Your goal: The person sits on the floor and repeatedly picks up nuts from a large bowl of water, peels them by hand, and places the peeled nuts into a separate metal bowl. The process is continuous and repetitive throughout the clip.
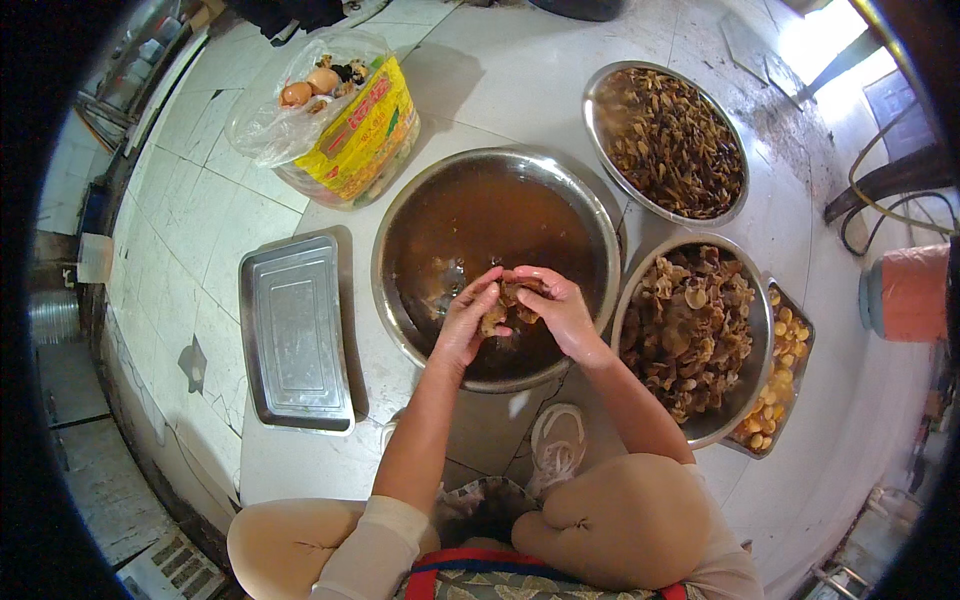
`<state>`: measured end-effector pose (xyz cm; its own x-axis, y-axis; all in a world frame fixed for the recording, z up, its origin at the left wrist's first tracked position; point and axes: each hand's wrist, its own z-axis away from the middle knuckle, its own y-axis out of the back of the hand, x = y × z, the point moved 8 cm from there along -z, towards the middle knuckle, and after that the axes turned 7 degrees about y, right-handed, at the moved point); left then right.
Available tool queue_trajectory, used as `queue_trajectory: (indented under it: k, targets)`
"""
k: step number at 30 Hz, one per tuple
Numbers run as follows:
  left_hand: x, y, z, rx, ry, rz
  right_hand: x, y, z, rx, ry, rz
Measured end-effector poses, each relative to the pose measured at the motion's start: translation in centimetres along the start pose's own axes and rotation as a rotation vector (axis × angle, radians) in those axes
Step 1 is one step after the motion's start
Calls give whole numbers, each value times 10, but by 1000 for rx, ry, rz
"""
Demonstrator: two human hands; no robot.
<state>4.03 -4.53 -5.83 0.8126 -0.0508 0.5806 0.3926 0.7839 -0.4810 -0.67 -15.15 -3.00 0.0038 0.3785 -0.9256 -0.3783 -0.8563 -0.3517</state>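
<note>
Both my hands are over a large steel basin [510, 217] of brown water. My left hand [476, 311] and my right hand [553, 307] hold a brown, frilly piece of what looks like soaked mushroom [495, 319] between them, fingertips close together. To the right, a steel bowl [763, 330] holds a heap of similar brown mushroom pieces [694, 330]. Beyond it stands another steel bowl [742, 187] with dark, slender strips [675, 142] in brown water. What lies under the basin's water is mostly hidden.
An empty rectangular steel tray [296, 330] lies at left. Behind it stands a plastic-lined container [341, 142] with eggshells [307, 88] and a yellow packet. At right, a metal tray [802, 367] of yellow round pieces sits partly behind the bowl. A red-orange container [911, 292] is farther right.
</note>
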Motion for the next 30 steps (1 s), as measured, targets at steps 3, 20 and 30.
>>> queue_trajectory:
  k: [3,20,30]
  targets:
    - [7,-14,4,11,-40,-58,-2,1,-2,10,124,179]
    - [6,5,-1,49,-102,90,7,23,5,197,-144,-232]
    - [15,21,-1,74,-113,186,9,18,0,178,-201,-701]
